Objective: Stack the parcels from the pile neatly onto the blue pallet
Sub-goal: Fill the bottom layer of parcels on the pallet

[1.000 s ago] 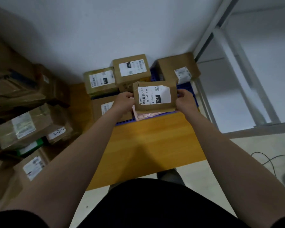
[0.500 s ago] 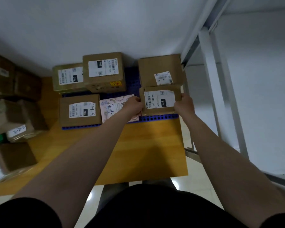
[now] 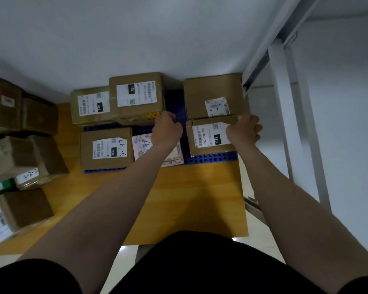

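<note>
The blue pallet (image 3: 212, 159) lies on a wooden table against the wall. A small brown parcel labelled 032 (image 3: 206, 137) sits on its front right corner, just in front of a larger brown box (image 3: 208, 94). My right hand (image 3: 244, 130) lies over the small parcel's far right corner, fingers curled round its right edge. My left hand (image 3: 166, 130) hovers left of that parcel, apart from it, fingers loosely curled and holding nothing. A flat pink parcel (image 3: 139, 145) lies under my left wrist. Boxes 102 (image 3: 136, 96), 010 (image 3: 89, 105) and another 032 (image 3: 106, 149) fill the pallet's left side.
The pile of brown parcels (image 3: 28, 158) is heaped along the left of the wooden table (image 3: 179, 198). A white wall stands behind the pallet. A grey metal frame (image 3: 285, 128) rises just right of the pallet, with pale floor beyond the table's right edge.
The small 032 parcel went down onto the pallet's front right corner. My left hand has let go of it and drawn left; my right hand stays on its right edge.
</note>
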